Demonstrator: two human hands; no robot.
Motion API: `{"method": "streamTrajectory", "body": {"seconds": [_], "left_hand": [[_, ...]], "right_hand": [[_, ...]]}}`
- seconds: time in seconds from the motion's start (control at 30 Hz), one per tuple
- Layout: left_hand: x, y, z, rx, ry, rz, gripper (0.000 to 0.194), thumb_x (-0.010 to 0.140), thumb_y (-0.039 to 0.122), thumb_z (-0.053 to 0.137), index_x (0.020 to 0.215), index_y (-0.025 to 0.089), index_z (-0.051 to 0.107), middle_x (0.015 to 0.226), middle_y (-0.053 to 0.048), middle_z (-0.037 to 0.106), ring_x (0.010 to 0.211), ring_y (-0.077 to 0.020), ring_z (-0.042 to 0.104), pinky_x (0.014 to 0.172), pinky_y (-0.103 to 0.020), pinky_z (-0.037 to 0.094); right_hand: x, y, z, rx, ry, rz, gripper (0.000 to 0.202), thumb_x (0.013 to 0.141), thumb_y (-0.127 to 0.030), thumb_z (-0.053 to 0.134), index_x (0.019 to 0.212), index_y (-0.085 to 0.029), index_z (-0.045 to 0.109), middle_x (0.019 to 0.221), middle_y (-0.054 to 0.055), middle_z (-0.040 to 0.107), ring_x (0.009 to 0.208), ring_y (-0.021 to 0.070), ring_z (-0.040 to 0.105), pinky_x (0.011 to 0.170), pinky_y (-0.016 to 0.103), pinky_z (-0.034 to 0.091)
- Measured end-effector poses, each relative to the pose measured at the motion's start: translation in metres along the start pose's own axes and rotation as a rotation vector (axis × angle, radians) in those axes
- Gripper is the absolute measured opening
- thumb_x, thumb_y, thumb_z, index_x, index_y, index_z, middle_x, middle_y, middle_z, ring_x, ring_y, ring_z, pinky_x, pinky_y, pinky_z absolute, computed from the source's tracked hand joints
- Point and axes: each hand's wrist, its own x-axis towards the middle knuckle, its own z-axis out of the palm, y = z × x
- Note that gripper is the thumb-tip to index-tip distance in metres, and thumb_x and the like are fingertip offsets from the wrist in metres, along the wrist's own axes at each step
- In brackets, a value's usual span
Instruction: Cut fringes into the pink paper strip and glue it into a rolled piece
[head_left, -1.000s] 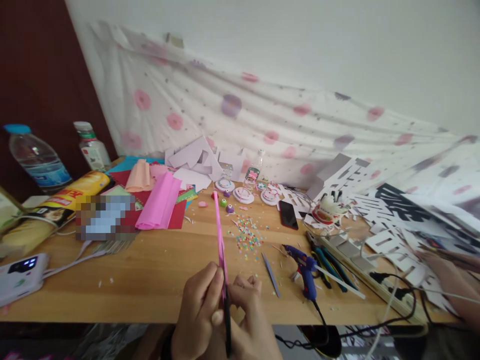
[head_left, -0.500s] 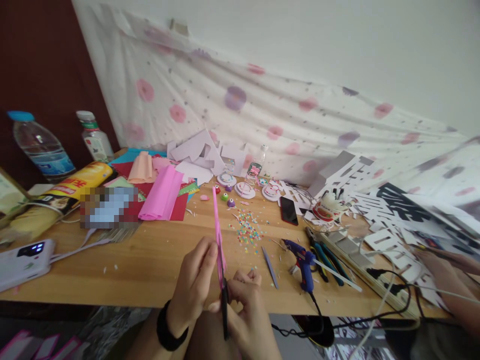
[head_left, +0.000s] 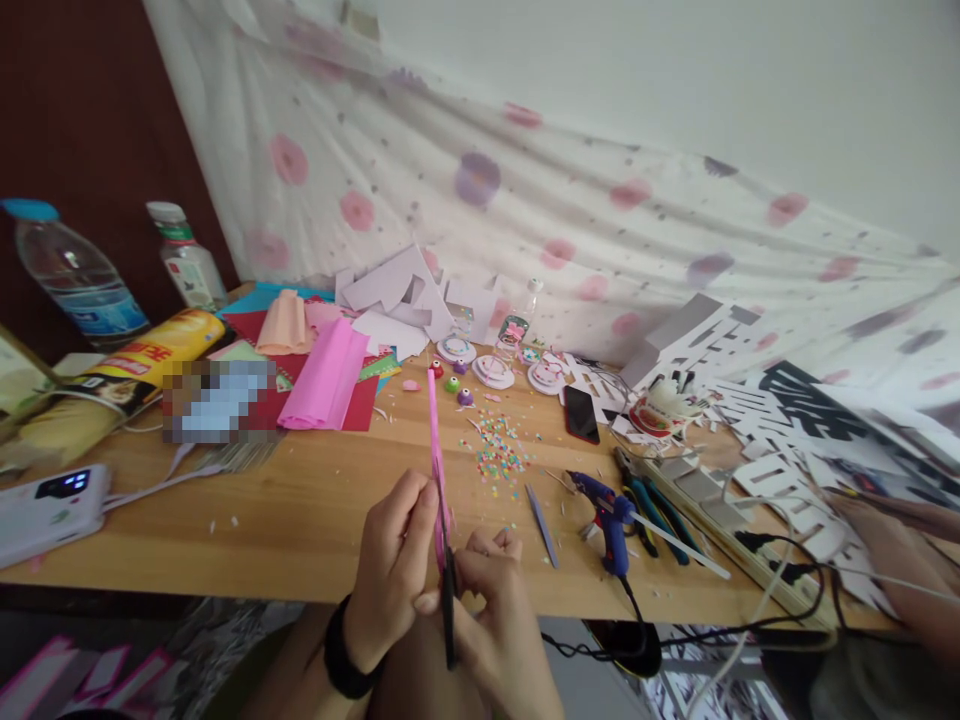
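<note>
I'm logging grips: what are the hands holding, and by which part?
Left hand: pink paper strip, pinched along its lower part. Right hand: scissors, by the black handles.

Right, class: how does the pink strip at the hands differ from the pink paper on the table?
The pink strip is long and narrow; the pink paper is a much broader, curled piece. The left hand pinches the pink strip, with the scissors against it; the pink paper lies untouched, partly over a red sheet. Both share a bright pink colour.
</note>
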Motion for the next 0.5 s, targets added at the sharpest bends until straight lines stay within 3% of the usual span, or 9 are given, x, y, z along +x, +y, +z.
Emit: {"method": "streamTrajectory", "body": {"seconds": [0.27,0.5], "left_hand": [[-0.007,-0.006,0.0034,0.0,-0.001,0.043,0.03,0.096,0.028,0.039,0.067,0.024,0.043,0.057,0.004,0.047,0.051,-0.0132,0.048,0.051,-0.024,0.038],[-0.0093,-0.005,0.0038,-0.077,-0.021,-0.001,0.032,0.097,0.029,0.04,0.065,0.023,0.043,0.056,0.005,0.044,0.05,-0.0121,0.045,0.05,-0.023,0.036]], "right_hand": [[0.0021,-0.0008,0.0003,0.067,0.058,-0.058,0.057,0.085,-0.066,0.059,0.057,-0.018,0.047,0.066,-0.003,0.05,0.071,0.0166,0.041,0.084,0.037,0.021],[0.0027,-0.0009,0.0004,0.072,0.055,-0.061,0.058,0.087,-0.068,0.054,0.058,-0.018,0.048,0.064,-0.003,0.049,0.07,0.0169,0.041,0.081,0.037,0.023]]}}
